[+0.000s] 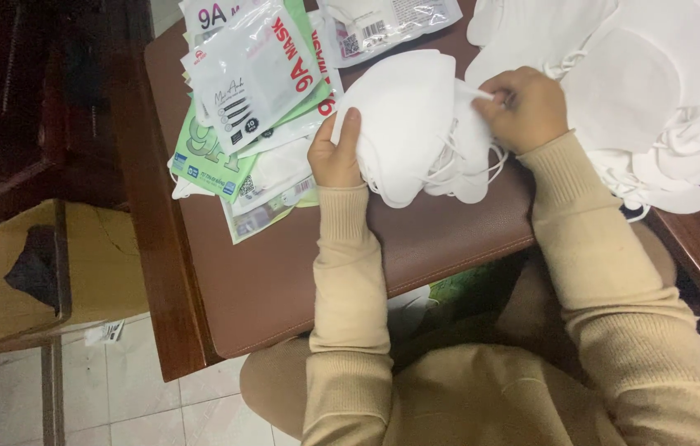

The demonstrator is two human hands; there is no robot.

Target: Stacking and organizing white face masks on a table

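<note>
Left hand: the left hand (336, 153) grips the left edge of a stack of white folded masks (416, 124), thumb laid flat on top and the other fingers hidden underneath, so it is closed on the stack.
Right hand: the right hand (525, 109) is curled shut at the stack's right edge, fingertips pinched on the top mask's corner; whether it holds one mask or several is hard to tell.
Masks in hand: the stack is held just above the brown table (284, 281), near its middle, with thin white ear loops (469, 169) dangling from the lower right side.
Left of the hands: a fanned heap of flat mask pouches (251, 91), white and green, lies just beside the left hand and partly under the held stack.
Right of the hands: a large loose pile of white masks (655, 91) covers the table's far right corner, close to the right hand.
Sleeves: both arms wear beige ribbed sleeves (350, 272).
Floor: a cardboard box (94, 264) stands left of the table on pale tiles.
</note>
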